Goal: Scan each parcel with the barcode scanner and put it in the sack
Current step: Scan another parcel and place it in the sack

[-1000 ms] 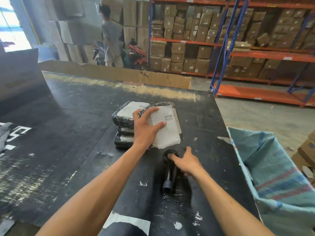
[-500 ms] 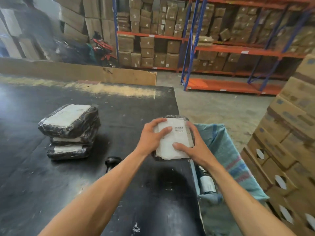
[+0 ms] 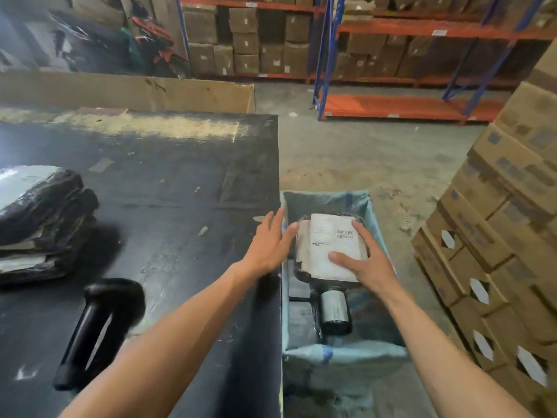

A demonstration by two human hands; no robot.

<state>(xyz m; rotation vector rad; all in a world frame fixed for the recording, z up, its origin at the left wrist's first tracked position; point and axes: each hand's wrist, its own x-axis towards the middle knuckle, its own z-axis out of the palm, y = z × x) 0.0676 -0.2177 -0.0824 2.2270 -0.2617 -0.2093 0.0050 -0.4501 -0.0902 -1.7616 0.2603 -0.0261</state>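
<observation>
A black-wrapped parcel with a white label hangs over the open mouth of the blue woven sack beside the table's right edge. My right hand grips the parcel from its right and near side. At the table edge my left hand has its fingers spread, the thumb touching the parcel's left side. Inside the sack lies another wrapped parcel. The black barcode scanner lies on the table at the lower left. A stack of black-wrapped parcels sits at the left edge.
The black table has a cardboard wall along its far side. A tall stack of cartons stands close to the right of the sack. Blue and orange shelving with boxes fills the back, across bare concrete floor.
Both hands carried the labelled parcel rightward off the table to above the sack. My left hand has loosened from it and opened. The scanner stays on the table.
</observation>
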